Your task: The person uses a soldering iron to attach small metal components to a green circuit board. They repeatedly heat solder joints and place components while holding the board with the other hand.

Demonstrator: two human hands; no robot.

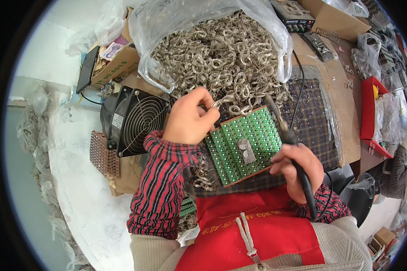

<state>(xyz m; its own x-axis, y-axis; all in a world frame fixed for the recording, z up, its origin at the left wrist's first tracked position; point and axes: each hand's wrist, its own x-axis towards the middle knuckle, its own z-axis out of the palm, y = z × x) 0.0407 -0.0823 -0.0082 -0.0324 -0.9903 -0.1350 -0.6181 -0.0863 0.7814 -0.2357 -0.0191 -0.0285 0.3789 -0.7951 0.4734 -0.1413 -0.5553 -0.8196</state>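
A green circuit board panel (260, 128) with rows of small parts lies tilted on the dark plaid cloth in front of me. My left hand (190, 116) is closed in a pinch over its far left corner, with a loop of coiled clear-coated wire (218, 105) at the fingertips. In my right hand (302, 169) is a soldering iron (291, 138), gripped by its black handle. Its metal tip slants up and away, above the board's far right corner. A small grey piece with round whitish spots (247, 151) rests on the board.
Beyond the board, a clear plastic bag (144, 49) spills a big heap of coiled wires (221, 54). A black fan (140, 119) with a wire guard stands at left, beside stacked brown boards (105, 153). On the right are a red box (369, 113) and a black cable (303, 74).
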